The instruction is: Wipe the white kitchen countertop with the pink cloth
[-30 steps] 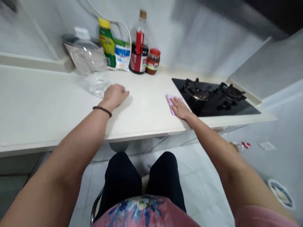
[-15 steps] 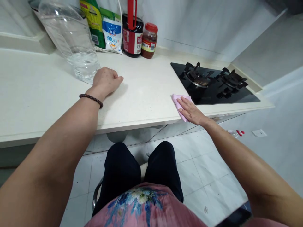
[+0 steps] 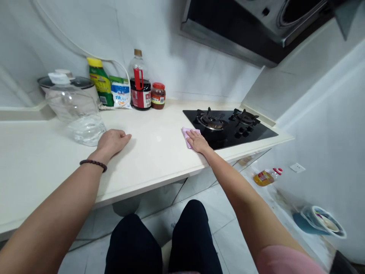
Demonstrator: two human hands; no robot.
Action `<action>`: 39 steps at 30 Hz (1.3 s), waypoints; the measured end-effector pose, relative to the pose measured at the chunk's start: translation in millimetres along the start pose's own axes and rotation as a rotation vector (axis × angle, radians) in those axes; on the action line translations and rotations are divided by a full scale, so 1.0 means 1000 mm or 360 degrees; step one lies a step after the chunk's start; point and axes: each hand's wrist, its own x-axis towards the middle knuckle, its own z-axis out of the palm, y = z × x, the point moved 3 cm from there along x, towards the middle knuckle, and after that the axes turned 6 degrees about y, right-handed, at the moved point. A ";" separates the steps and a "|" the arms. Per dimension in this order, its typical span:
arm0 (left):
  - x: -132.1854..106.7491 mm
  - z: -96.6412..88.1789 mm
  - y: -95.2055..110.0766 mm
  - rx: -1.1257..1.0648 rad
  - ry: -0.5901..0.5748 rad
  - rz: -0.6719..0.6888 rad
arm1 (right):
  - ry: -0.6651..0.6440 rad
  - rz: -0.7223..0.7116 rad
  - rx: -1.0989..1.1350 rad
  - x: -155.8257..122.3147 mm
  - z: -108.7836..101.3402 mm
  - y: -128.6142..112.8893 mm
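Observation:
My right hand (image 3: 197,143) lies flat with its fingers spread on a folded pink cloth (image 3: 186,134), pressing it to the white countertop (image 3: 148,152). The cloth is at the left edge of the black gas hob (image 3: 228,131); the palm covers part of it. My left hand (image 3: 112,142) rests on the counter as a loose fist, with the thumb side to the right and nothing visible in it. Just behind that fist stands a large clear plastic jug (image 3: 85,127) with water in its lower part and a white cap.
Along the wall stand a green bottle with a yellow cap (image 3: 99,82), a white and blue packet (image 3: 121,95), a dark sauce bottle (image 3: 140,93) and a red-lidded jar (image 3: 158,96). A range hood (image 3: 228,34) overhangs the hob. An oil bottle (image 3: 265,177) and a bucket (image 3: 310,220) are at lower right.
My view has tilted up, bringing the range hood, oil bottle and bucket into sight. My right hand and the cloth have slid farther back along the hob's left edge. The left fist stays by the jug.

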 end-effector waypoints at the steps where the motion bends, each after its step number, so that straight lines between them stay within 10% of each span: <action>1: 0.000 0.000 -0.001 -0.0004 -0.0009 0.0003 | -0.0014 0.0011 0.0012 0.002 -0.001 -0.001; 23: -0.001 -0.006 -0.016 -0.0024 0.0014 0.0016 | 0.0313 -0.0342 0.0628 -0.088 -0.015 -0.030; 39: 0.007 0.001 -0.024 -0.0008 -0.0021 -0.0037 | 0.1104 0.0007 0.0678 -0.181 -0.008 0.140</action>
